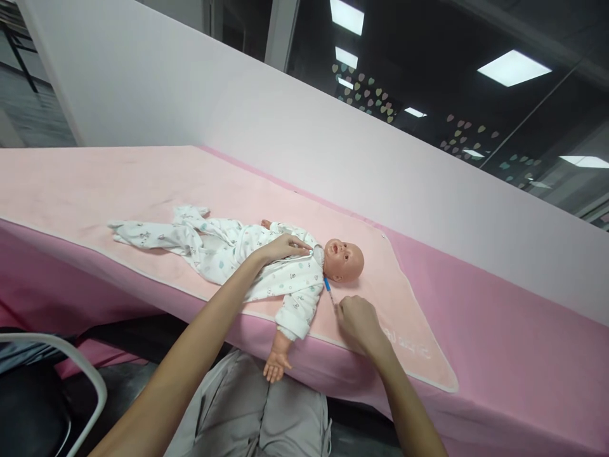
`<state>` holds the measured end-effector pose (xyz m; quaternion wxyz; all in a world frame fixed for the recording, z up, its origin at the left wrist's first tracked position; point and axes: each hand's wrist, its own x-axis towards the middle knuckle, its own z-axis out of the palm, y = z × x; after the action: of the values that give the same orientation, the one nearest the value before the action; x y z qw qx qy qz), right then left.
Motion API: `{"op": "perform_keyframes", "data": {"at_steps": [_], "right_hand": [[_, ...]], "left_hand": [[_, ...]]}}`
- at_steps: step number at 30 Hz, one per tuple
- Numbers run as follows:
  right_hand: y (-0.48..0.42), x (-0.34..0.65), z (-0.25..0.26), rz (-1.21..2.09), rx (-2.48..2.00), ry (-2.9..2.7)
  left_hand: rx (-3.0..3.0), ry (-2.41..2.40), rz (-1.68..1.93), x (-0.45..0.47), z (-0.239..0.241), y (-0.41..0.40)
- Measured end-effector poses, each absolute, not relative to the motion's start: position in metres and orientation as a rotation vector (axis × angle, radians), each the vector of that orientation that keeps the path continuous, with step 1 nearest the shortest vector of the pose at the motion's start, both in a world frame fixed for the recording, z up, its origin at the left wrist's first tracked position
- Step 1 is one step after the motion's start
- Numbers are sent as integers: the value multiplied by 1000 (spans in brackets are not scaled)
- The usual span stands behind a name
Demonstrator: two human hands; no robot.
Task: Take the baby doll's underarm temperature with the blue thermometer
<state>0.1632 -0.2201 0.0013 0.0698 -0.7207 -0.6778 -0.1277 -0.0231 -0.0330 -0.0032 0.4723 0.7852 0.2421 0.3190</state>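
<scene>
A baby doll [343,259] in a white printed sleepsuit [223,251] lies on its back on a pale pink mat [118,190], head to the right. My left hand [284,245] rests on the doll's chest near the collar, fingers stretched flat. My right hand [358,324] is closed in a pinch on a thin blue-tipped stick [328,287], whose tip sits at the doll's neck below the chin. One doll arm [278,358] hangs over the table's front edge.
The mat lies on a long table under a pink cloth [514,355], backed by a white wall [285,120]. A chair with a white frame [71,362] stands at the lower left. My grey-trousered lap [252,412] is below the edge.
</scene>
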Motion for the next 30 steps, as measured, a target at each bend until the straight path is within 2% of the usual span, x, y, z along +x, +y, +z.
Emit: {"op": "perform_keyframes", "data": {"at_steps": [5,12,20,30], "right_hand": [[-163,140,36,-433,-1950,-2000],[-108,99,-17,-408,-1261,-1821],[-105,109,-37,-152,-1196,-1634],[-104,111,-42,-244,-992,-1455]], "left_hand": [[2074,547,905,-20,-9,-33],[1935,490,1016,-21,-13,-34],[1568,612,1017,-21,-8,-39],[1716,640,999,-20,-10,-36]]}}
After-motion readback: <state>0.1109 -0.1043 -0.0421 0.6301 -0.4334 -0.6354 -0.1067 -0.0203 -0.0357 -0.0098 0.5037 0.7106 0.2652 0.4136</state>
